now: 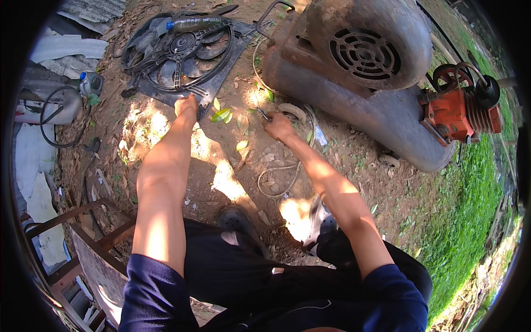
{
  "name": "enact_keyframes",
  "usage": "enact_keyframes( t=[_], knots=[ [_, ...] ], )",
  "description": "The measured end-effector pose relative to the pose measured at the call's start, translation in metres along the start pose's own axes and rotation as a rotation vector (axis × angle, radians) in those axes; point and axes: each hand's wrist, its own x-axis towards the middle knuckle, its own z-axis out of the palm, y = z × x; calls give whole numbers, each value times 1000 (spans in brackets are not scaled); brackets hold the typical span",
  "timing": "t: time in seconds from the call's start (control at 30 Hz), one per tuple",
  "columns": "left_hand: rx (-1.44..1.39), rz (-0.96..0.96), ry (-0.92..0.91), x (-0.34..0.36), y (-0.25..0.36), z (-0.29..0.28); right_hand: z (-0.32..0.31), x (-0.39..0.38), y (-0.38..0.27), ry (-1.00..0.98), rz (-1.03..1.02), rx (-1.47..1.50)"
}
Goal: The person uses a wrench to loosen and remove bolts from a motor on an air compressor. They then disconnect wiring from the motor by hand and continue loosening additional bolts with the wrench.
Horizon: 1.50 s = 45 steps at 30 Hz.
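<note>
My left hand (187, 106) is at the near edge of the black fan assembly (182, 45); its fingers are partly hidden, so I cannot tell whether they clamp the edge or only rest against it. My right hand (280, 127) is closed around a slim metal tool (264, 115). The hands are apart, with bare ground (337, 157) and a few green leaves (221, 115) between them.

Position of the work: the fan assembly lies flat on the dirt, ahead of both hands and toward the left, together with a dark flat panel (239, 44). The panel's right edge slants away from me and to the right. A bottle (196, 22) with a blue cap lies across the far part of the assembly.

Governing relation: the left hand is the nearer one, in line with the near edge. The right hand is off to the right and well apart from the fan hub. The tool's long axis points forward and left, toward the assembly's side.

Right-side limit: the rusty tank (354, 119) lies just beyond the right hand; I judge lateral clearance there as restricted.
</note>
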Motion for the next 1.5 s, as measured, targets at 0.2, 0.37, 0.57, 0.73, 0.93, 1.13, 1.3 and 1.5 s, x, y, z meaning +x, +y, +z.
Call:
enact_keyframes(
  t=[0.2, 0.37, 0.57, 0.73, 0.93, 1.13, 1.3, 1.5],
  knots=[
    [-130, 73, -79, -67, 42, 32, -45, -33, -8, -186, -46, 61],
    [275, 261, -216, -85, 51, 57, -80, -60, 5, -217, -176, -215],
    [247, 115, -394, -139, 57, 93, -161, -123, 22, -233, -68, -309],
    [380, 126, -520, -154, 51, 119, -227, -179, 20, -42, 76, 40],
    [184, 153, -474, -152, 70, 103, -272, -203, 18, 275, 37, 146],
    [-289, 348, -185, -130, 149, 83, -291, -182, 12, 331, -21, 246],
    [-721, 645, -220, -208, 261, 40, -306, -185, 16, 225, 5, 326],
    [-807, 1125, -187, -317, 320, -13, -321, -170, 32, 318, -264, 277]
  ],
)
